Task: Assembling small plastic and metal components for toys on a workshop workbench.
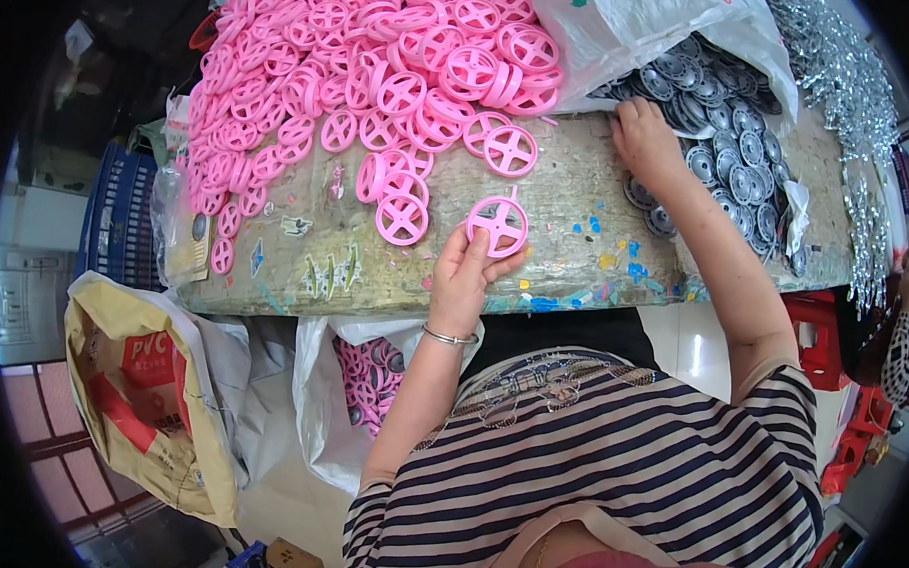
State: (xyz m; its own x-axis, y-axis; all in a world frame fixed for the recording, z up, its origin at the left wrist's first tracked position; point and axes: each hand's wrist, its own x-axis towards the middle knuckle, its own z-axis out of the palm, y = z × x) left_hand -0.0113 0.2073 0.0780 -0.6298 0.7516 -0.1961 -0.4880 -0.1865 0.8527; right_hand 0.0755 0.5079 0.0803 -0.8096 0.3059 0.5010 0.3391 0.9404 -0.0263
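Observation:
My left hand (467,276) grips a pink plastic wheel (498,227) by its lower rim, above the near part of the table. This wheel has a round rim, crossed spokes and a small stub at its top. My right hand (648,143) reaches to the edge of a white plastic bag (674,31), beside a heap of grey plastic discs (744,164). Its fingers are curled down, and what they hold, if anything, is hidden. A large pile of loose pink wheels (382,61) covers the far left of the table, with several strays in front.
The worn table (567,208) carries paint specks and small scraps. Silver tinsel (842,87) hangs at the right edge. Below the table, a white sack (315,419) holds pink and grey pieces, and a yellow-lined sack (146,373) stands open. Blue crates (126,217) stand left.

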